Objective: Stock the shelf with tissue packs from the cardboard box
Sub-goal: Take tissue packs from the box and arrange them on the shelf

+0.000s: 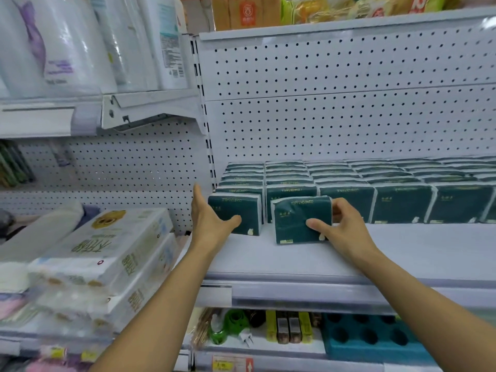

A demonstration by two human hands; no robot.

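Observation:
Dark green tissue packs (pixel 400 204) stand in several rows at the back of the white shelf (pixel 295 260). My right hand (pixel 346 228) grips one tissue pack (pixel 298 217) by its right edge, thumb on the front face. That pack stands slightly tilted on the shelf, in front of the second row from the left. My left hand (pixel 210 218) presses flat against the left side of the front pack (pixel 245 210) of the leftmost row, fingers straight and thumb lying across its face. No cardboard box is in view.
Large white tissue bundles (pixel 107 253) are stacked on the lower left shelf. Paper roll packs (pixel 67 44) fill the upper left shelf. A pegboard wall (pixel 349 103) backs the shelf. Below the price rail (pixel 308 294) are small green and yellow goods and a teal tray (pixel 375 339).

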